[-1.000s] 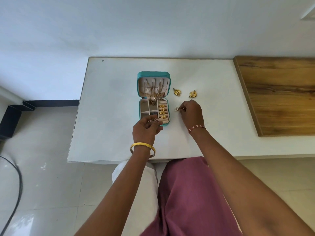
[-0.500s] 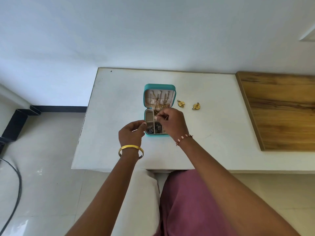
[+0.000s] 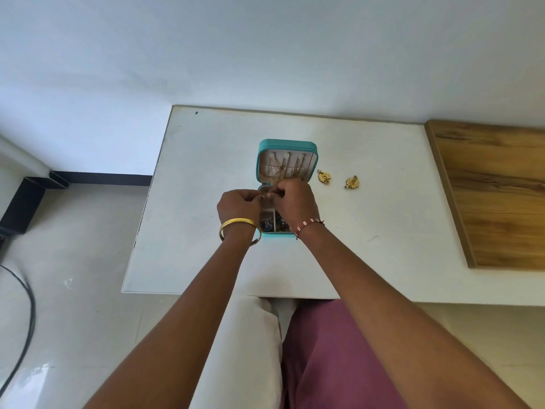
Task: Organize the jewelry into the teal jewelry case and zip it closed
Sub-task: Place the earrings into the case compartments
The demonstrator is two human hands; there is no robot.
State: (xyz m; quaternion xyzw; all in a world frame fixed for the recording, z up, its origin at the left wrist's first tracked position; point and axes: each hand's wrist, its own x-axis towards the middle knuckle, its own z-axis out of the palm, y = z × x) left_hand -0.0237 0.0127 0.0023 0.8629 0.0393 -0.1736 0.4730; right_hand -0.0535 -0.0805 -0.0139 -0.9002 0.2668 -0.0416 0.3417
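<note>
Head view: left hand (image 3: 239, 205) & right hand (image 3: 292, 202), fingertips together over open teal zip-up jewelry case (image 3: 287, 144), seemingly pinching sth tiny; can't tell what.

Both hands, left hand (image 3: 239, 205) and right hand (image 3: 292, 200), cover most of the teal jewelry case (image 3: 287, 149) tray; whatever their fingertips pinch above it is too small to tell

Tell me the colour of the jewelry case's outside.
Teal; the jewelry case shows in the head view.

Open case (image 3: 287, 145) on table (image 3: 383, 231), two earrings (image 3: 324, 177) right
</note>
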